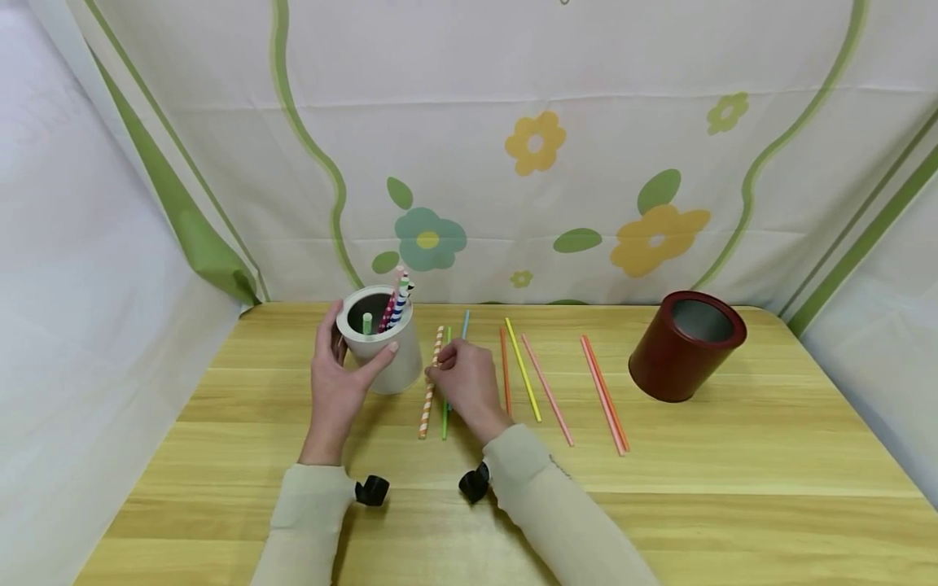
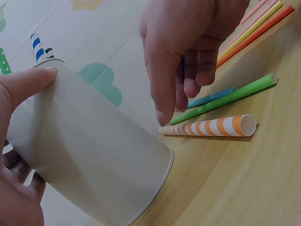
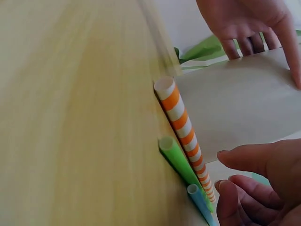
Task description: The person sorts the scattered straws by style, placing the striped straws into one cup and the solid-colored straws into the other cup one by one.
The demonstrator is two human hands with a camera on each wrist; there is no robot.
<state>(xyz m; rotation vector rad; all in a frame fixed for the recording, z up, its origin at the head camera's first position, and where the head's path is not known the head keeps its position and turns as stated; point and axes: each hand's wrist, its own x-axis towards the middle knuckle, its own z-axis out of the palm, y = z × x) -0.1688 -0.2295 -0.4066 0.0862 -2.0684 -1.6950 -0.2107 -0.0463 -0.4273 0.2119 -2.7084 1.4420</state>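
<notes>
My left hand (image 1: 339, 399) grips a white cup (image 1: 396, 365), thumb on its near side and fingers round the far left. Several patterned paper straws (image 1: 398, 305) stand in the cup. To its right, my right hand (image 1: 472, 387) is over an orange-and-white striped straw (image 1: 426, 411) lying on the table. In the right wrist view its thumb (image 3: 249, 156) and bent fingers are apart, with nothing between them. A green straw (image 1: 444, 423) and a blue straw (image 1: 465, 324) lie beside the striped one, the blue partly hidden by the hand.
Further right on the wooden table (image 1: 733, 456) lie an orange-red straw (image 1: 505, 366), a yellow straw (image 1: 523, 370), a pink straw (image 1: 548, 391), and a pink and orange pair (image 1: 607, 399). A dark red cup (image 1: 670, 358) stands at the right. A flowered curtain (image 1: 469, 163) hangs behind.
</notes>
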